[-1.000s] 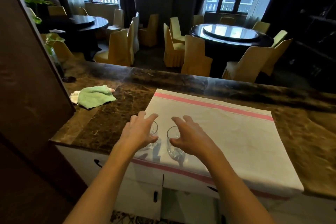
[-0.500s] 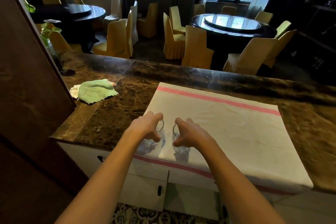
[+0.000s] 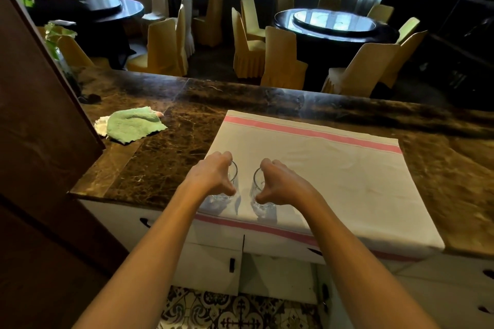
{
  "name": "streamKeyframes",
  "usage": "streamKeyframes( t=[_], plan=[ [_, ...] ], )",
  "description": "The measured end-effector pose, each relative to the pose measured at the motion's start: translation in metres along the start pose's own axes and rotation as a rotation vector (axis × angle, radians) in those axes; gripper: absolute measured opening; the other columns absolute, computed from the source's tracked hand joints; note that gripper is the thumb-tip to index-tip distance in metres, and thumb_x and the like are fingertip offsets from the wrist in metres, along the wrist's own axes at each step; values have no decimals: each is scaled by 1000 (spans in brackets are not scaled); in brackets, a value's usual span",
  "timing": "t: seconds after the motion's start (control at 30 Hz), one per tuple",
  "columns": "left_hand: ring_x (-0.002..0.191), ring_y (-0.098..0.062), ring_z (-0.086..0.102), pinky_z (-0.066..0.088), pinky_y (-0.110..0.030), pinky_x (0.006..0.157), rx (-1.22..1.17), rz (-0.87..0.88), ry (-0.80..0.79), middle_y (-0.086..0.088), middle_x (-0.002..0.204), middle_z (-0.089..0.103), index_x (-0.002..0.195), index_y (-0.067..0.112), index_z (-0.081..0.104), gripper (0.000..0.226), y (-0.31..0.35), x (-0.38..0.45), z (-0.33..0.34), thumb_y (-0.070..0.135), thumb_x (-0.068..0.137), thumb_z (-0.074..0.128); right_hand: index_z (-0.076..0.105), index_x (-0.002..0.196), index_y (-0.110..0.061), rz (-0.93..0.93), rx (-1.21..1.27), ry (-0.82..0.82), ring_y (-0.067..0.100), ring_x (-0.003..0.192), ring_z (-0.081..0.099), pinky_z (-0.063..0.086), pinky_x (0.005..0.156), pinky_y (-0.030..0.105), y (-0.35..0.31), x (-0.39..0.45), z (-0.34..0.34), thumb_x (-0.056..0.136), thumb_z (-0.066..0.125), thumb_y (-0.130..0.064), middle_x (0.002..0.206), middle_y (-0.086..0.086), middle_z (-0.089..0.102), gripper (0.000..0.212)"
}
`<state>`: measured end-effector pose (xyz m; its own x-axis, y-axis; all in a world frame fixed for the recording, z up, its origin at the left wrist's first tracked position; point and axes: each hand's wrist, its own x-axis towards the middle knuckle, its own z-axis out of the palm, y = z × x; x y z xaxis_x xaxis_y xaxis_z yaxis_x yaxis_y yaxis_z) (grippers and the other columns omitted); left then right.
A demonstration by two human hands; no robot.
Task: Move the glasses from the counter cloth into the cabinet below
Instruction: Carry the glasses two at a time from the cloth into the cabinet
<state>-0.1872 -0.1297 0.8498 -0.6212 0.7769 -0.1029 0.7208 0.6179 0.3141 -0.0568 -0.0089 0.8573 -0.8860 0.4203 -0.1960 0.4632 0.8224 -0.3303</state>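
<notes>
Two clear drinking glasses stand upright side by side near the front edge of a white cloth with pink stripes [image 3: 320, 168] on the marble counter. My left hand [image 3: 213, 177] is wrapped around the left glass [image 3: 234, 176]. My right hand [image 3: 283, 184] grips the right glass [image 3: 256, 195]. Fingers hide most of both glasses. Below the counter a white cabinet door [image 3: 208, 267] stands open, and the cabinet's inside is hidden from here.
A green rag [image 3: 133, 125] lies on the brown marble counter [image 3: 165, 163] to the left. A dark wooden panel [image 3: 34, 115] rises at the far left. White drawers with dark handles sit under the counter. Round tables and covered chairs fill the room behind.
Both hands went from open above the glasses to closed around them. The view has tilted down a little, showing more of the cabinet and floor.
</notes>
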Motion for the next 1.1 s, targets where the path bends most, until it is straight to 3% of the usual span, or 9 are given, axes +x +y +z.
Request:
streamKeyframes(
  t=[0.23, 0.5, 0.6, 0.77, 0.9, 1.1],
  plan=[
    [92, -14, 57, 49, -25, 68, -68, 3, 55, 0, 122, 56, 127, 21, 48, 71, 25, -54, 3, 33, 67, 86, 43, 127, -18, -52, 53, 60, 20, 89, 57, 58, 77, 37, 15, -66, 4, 73, 83, -30, 121, 4, 51, 67],
    [110, -16, 57, 54, -37, 89, -113, 30, -79, 5, 132, 49, 135, 27, 41, 79, 53, -126, 47, 38, 69, 83, 38, 131, -21, -36, 62, 46, 21, 105, 54, 54, 85, 40, 47, -153, 36, 79, 74, -32, 122, -1, 46, 64],
    [116, -17, 54, 51, -37, 94, -95, 32, -146, 7, 136, 46, 137, 28, 38, 82, 63, -146, 78, 40, 69, 82, 36, 134, -22, -6, 81, 32, 19, 109, 53, 53, 87, 39, 61, -176, 59, 82, 72, -36, 127, -3, 45, 65],
    [106, -18, 57, 55, -36, 83, -63, 29, -219, 8, 129, 47, 132, 28, 39, 76, 73, -163, 138, 41, 71, 81, 38, 128, -22, 63, 67, -33, 23, 106, 52, 53, 81, 43, 88, -191, 103, 82, 69, -35, 125, -1, 43, 57],
    [109, -23, 59, 55, -36, 84, -30, 8, -233, 0, 137, 45, 140, 25, 33, 81, 77, -165, 196, 38, 74, 78, 37, 126, -21, 138, 60, -89, 27, 106, 52, 52, 83, 44, 116, -190, 148, 82, 72, -29, 122, 1, 43, 57],
    [107, -27, 58, 53, -40, 80, -1, -30, -257, 1, 132, 46, 135, 26, 33, 72, 66, -137, 313, 40, 78, 75, 36, 128, -22, 136, 94, -139, 26, 105, 49, 51, 82, 45, 177, -167, 255, 78, 76, -23, 123, -1, 40, 64]
  ],
)
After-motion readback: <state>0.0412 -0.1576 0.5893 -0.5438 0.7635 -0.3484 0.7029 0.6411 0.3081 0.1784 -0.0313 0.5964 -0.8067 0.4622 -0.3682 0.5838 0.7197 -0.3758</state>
